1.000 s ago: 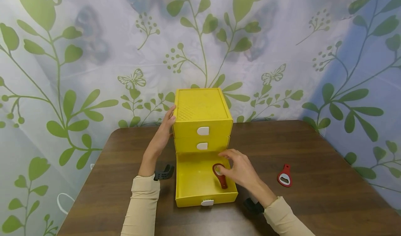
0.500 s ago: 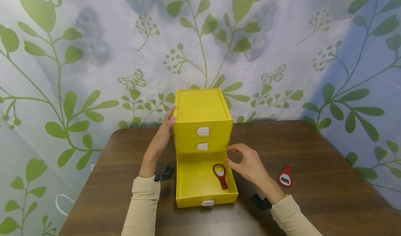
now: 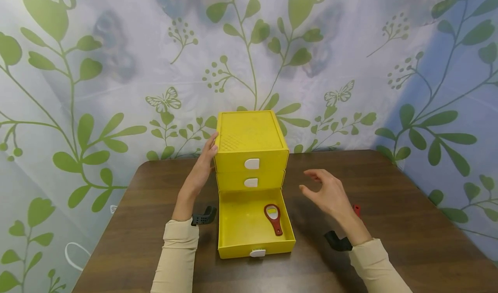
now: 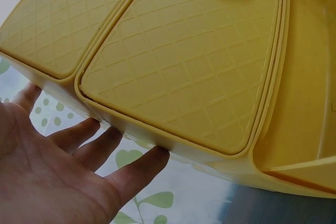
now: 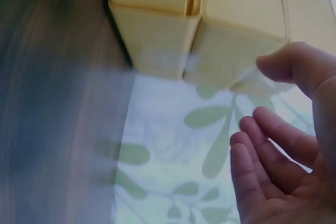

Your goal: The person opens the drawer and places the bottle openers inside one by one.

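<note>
A yellow three-drawer box (image 3: 251,131) stands on the table, its bottom drawer (image 3: 241,224) pulled out and the upper two closed. Inside that drawer, toward its right side, lies a red bottle opener (image 3: 273,219). My left hand (image 3: 200,167) rests against the box's left side; in the left wrist view its fingertips (image 4: 157,156) touch the wall. Right of the box, my right hand (image 3: 328,193) hovers with loosely bent fingers and nothing in them. A second red bottle opener (image 3: 356,209) lies mostly hidden behind the right wrist.
The brown wooden table (image 3: 404,224) reaches back to a curtain (image 3: 350,68) printed with leaves and butterflies. White tab handles (image 3: 251,164) mark the drawer fronts. A white loop of cord (image 3: 75,256) hangs off the table's left edge.
My right hand has left the bottle opener in the drawer and moved right, out over the table, now covering most of the second opener. The left hand has stayed on the box.
</note>
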`<control>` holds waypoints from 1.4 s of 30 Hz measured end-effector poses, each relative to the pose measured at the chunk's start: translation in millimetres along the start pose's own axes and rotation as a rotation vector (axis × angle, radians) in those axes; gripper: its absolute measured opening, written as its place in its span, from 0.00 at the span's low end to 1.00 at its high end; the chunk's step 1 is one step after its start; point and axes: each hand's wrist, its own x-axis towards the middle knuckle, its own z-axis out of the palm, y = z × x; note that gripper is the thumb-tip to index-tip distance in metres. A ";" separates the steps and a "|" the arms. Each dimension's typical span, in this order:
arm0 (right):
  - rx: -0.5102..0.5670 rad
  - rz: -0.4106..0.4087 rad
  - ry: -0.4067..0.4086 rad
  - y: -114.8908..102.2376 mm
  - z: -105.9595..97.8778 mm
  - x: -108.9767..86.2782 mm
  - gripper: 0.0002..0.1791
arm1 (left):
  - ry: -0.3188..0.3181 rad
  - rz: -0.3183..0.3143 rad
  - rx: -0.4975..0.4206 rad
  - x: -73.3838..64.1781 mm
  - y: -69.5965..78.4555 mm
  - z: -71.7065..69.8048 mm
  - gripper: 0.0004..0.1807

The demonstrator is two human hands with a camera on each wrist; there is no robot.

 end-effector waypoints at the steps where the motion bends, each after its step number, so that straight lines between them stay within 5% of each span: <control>1: -0.005 0.013 0.002 2.7 -2.8 0.6 0.24 | -0.001 0.001 0.000 0.3 -0.1 -0.1 0.31; 16: -0.049 0.127 0.012 58.7 -36.4 3.6 0.25 | 0.001 0.009 0.012 2.1 -1.0 -1.0 0.31; 27: 0.072 0.173 -0.164 101.0 -59.9 -6.7 0.31 | 0.010 0.015 0.024 1.7 -1.9 -0.3 0.31; 42: 0.131 0.236 -0.291 148.2 -79.5 -28.8 0.35 | 0.007 0.024 0.030 2.4 -3.0 -0.4 0.31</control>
